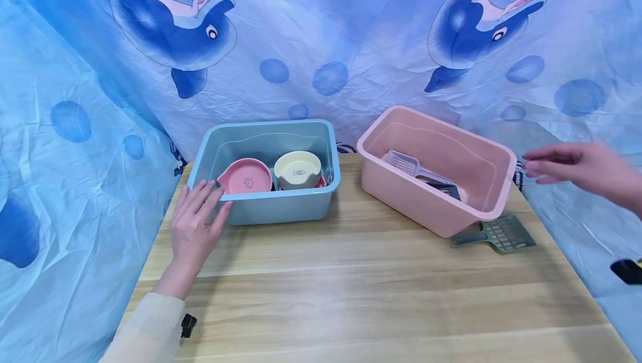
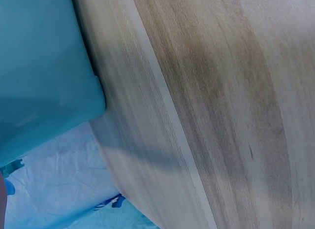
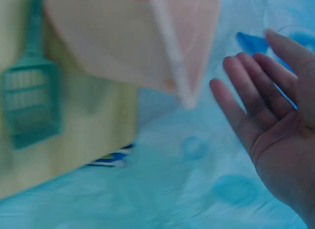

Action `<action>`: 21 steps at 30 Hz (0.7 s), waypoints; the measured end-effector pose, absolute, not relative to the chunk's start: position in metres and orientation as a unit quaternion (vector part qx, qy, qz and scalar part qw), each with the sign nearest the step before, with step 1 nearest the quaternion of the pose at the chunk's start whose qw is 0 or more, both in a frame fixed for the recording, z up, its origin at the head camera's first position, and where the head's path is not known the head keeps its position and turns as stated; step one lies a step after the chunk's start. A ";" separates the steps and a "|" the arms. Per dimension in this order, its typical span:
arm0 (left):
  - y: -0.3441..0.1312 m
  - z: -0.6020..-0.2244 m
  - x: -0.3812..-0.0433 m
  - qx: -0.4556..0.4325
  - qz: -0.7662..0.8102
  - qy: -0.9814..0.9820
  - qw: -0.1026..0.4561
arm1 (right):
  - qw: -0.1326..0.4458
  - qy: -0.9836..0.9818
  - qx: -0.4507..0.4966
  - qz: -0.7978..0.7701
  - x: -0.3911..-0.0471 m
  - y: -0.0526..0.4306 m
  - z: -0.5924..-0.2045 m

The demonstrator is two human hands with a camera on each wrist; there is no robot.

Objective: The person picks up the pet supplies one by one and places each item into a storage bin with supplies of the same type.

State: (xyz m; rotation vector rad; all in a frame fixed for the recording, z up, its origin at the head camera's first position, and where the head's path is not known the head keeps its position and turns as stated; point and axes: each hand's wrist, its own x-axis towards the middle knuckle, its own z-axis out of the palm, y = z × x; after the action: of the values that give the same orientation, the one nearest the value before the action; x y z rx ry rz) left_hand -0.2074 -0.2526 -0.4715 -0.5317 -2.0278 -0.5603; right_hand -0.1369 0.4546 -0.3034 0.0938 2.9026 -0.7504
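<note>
My left hand (image 1: 194, 223) rests with its fingers at the front left corner of a blue tub (image 1: 281, 207). In that tub lie a pink bowl (image 1: 248, 176) with a paw print and a cream bowl (image 1: 298, 170) with a fish print. Off the right end of a pink tub (image 1: 411, 198), my right hand (image 1: 572, 167) hovers with nothing in it; in the right wrist view its fingers are spread loosely, palm showing. Inside the pink tub are a pale lilac litter scoop (image 1: 403, 163) and a dark scoop (image 1: 443, 188). A green litter scoop (image 1: 506, 235) lies on the table beside the pink tub.
Both tubs stand at the back of a wooden table (image 1: 321, 296), the pink one set at an angle. Behind and at the sides hangs a blue cloth (image 1: 311, 28) printed with dolphins. The table's right edge runs close by the green scoop.
</note>
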 end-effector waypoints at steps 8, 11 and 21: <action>-0.256 -0.471 -0.206 -0.212 -0.229 -0.827 0.468 | 0.088 0.891 0.038 -0.444 -0.086 0.471 -0.379; -0.256 -0.471 -0.206 -0.211 -0.230 -0.826 0.468 | 0.125 0.833 0.025 -0.539 -0.075 0.469 -0.408; -0.253 -0.473 -0.207 -0.212 -0.234 -0.828 0.463 | 0.266 0.475 -0.013 -0.839 -0.053 0.447 -0.475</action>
State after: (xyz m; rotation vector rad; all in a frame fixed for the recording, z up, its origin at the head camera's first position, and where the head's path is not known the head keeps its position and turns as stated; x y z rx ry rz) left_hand -0.2066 -0.2525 -0.4731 -0.5215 -2.0367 -0.5743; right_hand -0.0529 0.4469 -0.4751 -0.0347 1.2812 -2.2646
